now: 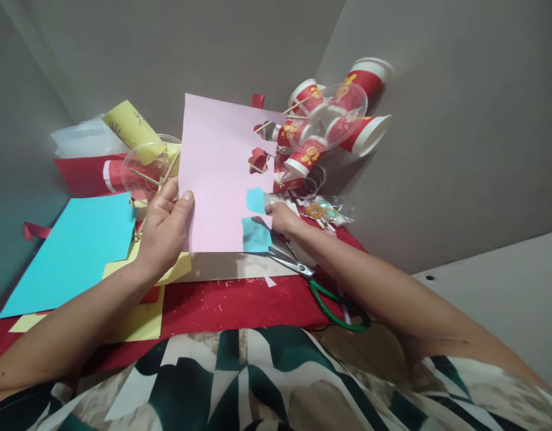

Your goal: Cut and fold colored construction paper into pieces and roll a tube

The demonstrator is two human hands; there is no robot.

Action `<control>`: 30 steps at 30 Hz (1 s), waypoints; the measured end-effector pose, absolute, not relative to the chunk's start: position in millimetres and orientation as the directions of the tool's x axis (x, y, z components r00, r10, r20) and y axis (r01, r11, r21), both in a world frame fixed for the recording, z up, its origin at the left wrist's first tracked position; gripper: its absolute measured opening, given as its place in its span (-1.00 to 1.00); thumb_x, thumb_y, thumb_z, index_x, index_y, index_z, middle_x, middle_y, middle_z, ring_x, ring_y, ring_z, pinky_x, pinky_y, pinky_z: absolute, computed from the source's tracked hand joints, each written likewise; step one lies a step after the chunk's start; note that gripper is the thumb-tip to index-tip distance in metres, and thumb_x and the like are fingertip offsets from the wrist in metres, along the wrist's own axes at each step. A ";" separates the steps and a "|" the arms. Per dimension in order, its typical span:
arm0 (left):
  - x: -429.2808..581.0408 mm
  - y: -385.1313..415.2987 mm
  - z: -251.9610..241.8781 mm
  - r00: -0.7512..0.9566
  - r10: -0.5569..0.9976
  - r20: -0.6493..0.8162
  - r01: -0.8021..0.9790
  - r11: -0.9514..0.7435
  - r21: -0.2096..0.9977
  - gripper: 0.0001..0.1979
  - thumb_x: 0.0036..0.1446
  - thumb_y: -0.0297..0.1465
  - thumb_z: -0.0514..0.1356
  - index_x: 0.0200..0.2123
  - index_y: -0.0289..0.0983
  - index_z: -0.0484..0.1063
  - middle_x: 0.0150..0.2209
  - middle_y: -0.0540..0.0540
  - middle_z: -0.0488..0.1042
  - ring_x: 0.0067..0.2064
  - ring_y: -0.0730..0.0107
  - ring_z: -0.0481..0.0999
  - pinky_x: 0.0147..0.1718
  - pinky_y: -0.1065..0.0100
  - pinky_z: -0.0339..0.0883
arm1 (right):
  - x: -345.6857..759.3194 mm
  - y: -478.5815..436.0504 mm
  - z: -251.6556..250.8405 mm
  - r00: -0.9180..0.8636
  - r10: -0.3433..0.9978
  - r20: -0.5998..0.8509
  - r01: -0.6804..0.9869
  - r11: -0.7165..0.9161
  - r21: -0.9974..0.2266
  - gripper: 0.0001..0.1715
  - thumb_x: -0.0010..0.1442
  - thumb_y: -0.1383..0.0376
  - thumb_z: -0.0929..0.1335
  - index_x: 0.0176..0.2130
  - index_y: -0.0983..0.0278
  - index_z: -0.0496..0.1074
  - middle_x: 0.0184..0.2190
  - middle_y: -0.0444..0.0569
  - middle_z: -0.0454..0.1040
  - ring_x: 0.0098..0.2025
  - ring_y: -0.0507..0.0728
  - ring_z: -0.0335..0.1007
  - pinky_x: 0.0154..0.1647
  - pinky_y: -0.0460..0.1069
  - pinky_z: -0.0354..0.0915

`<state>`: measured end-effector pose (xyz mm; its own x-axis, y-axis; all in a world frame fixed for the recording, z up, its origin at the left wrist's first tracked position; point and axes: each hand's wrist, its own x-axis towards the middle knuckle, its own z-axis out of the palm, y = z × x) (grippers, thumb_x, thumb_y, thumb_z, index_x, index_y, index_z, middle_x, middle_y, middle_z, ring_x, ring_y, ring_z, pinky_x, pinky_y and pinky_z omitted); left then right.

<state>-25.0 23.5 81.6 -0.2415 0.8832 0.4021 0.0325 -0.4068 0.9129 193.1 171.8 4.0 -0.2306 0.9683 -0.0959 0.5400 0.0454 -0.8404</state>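
Closest in is the person's lap, covered by a garment (240,383) patterned in green, white and beige, with both bare forearms reaching out over it to a surface covered in red (226,305).

The left hand (166,230) is clamped on the left edge of a pink sheet (217,173), thumb flat on the front and fingers behind. The sheet is held up off the surface, tilted towards the person. The right hand (280,216) meets the sheet's lower right edge, its fingertips pinched together on a small pink tab there. Two light-blue patches (255,235) sit just beyond those fingertips, one above the tab and one below. Whether they are loose scraps or paper behind the sheet, I cannot tell. Higher up the same edge, shapes have been cut out of the pink.

Just beneath the right wrist lie scissors (312,275) with green handles, blades pointing towards the sheet. Beyond the right hand is a clear packet (323,211) of small bits, and farther off a cluster of red paper cups (343,120) joined around a clear bowl.

Outward of the left hand lies a blue sheet (73,251), with yellow sheets (136,317) under the wrist. Past its fingers stands a clear plastic cup (145,164) holding wooden sticks, with a yellow paper roll (132,129) leaning on it.
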 end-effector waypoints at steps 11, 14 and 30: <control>-24.5 24.0 84.1 -0.302 0.850 0.433 -0.029 -0.462 0.887 -0.72 0.24 -0.31 0.21 0.01 -0.19 0.47 0.00 -0.15 0.59 0.21 0.06 0.45 0.10 0.11 0.45 | 204.3 161.9 23.0 -0.143 0.989 -0.030 0.384 0.027 -0.923 -0.72 0.02 0.22 0.47 -0.57 0.29 0.39 -0.66 -0.20 0.36 -0.61 -0.02 0.21 -0.57 -0.12 0.19; -24.8 23.7 84.9 -0.298 0.845 0.445 -0.036 -0.475 0.879 -0.69 0.24 -0.29 0.22 0.03 -0.17 0.47 0.00 -0.14 0.59 0.21 0.05 0.45 0.09 0.11 0.45 | 205.6 159.4 23.9 -0.094 0.995 -0.017 0.345 0.016 -0.939 -0.77 0.00 0.24 0.47 -0.52 0.29 0.39 -0.64 -0.19 0.38 -0.61 -0.03 0.21 -0.58 -0.12 0.19; -23.2 22.5 84.8 -0.300 0.853 0.428 -0.061 -0.465 0.883 -0.74 0.23 -0.37 0.19 -0.01 -0.20 0.48 0.01 -0.14 0.59 0.18 0.11 0.47 0.08 0.15 0.45 | 224.6 155.7 35.3 -0.048 0.993 0.108 0.556 0.116 -0.823 -0.41 0.19 0.10 0.38 -0.74 0.25 0.21 -0.75 -0.15 0.17 -0.61 0.02 0.09 -0.55 -0.05 0.01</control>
<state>-23.2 22.5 84.8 -0.2995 0.8527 0.4279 -0.0607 -0.4647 0.8834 224.6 155.7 35.3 -0.0478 0.9930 0.1080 0.5560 0.1163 -0.8230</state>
